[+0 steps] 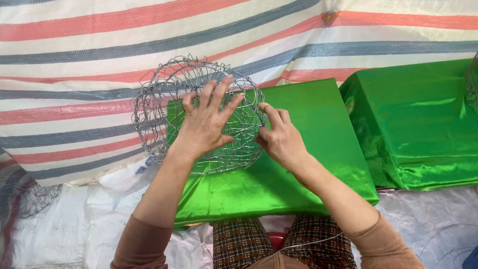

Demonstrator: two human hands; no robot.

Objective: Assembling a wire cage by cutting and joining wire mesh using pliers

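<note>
A round basket frame of woven silver wire lies upside down on a low block covered in shiny green cloth. My left hand rests flat on top of the wire frame with its fingers spread. My right hand touches the frame's right rim, its fingers pinching the wire there. A thin loose wire runs across my lap.
A second block in green cloth stands to the right. A striped red, blue and white tarp hangs behind. White plastic sheeting covers the floor. Another wire frame lies at the far left.
</note>
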